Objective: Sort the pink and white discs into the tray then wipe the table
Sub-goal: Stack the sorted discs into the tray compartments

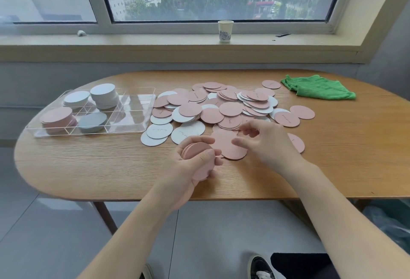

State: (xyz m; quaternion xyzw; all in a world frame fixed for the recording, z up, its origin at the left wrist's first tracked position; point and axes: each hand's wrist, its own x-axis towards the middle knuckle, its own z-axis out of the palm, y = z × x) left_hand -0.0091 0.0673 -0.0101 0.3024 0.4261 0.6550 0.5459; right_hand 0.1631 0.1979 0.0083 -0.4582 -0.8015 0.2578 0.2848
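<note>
A wooden table stands under a window. Beside its clear tray, a heap of pink and white discs sprawls. Nearer than the heap, the left hand grips a pink stack; the right hand hovers, fingers loosely spread, seemingly holding nothing.

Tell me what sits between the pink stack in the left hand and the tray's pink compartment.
Nothing visible blocks it. The left hand holds the pink stack above bare table; the tray lies left and farther back, its pink compartment at the near left corner. The loose white discs lie right of the tray, off that path.
</note>
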